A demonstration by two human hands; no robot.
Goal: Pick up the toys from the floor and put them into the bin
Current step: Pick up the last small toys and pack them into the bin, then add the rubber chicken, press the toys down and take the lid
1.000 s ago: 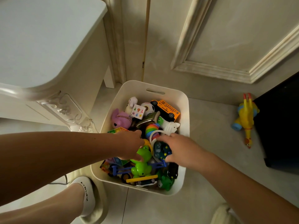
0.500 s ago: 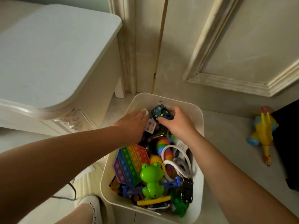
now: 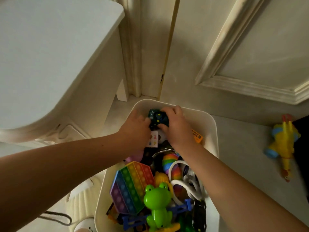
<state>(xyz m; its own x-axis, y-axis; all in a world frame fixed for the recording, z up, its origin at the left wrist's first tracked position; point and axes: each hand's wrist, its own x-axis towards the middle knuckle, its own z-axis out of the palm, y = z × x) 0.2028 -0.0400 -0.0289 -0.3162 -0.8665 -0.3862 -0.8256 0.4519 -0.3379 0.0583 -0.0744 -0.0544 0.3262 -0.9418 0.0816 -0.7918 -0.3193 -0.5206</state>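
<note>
A white bin full of toys stands on the floor below me. Both hands reach into its far end. My right hand and my left hand both grip a dark teal toy with yellow dots near the far wall of the bin. In the near part of the bin lie a green frog, a rainbow pop-it board and a rainbow ring stack. An orange bus peeks out beside my right wrist. On the floor to the right lies a yellow rubber chicken toy.
A white cabinet stands at the left, close to the bin. A panelled door and its frame rise behind the bin. A dark object sits at the right edge beside the chicken. A grey cord lies at the lower left.
My right hand lifted the dark teal toy from the middle of the bin and carried it to the far end. My left hand moved there too and now grips it as well.
</note>
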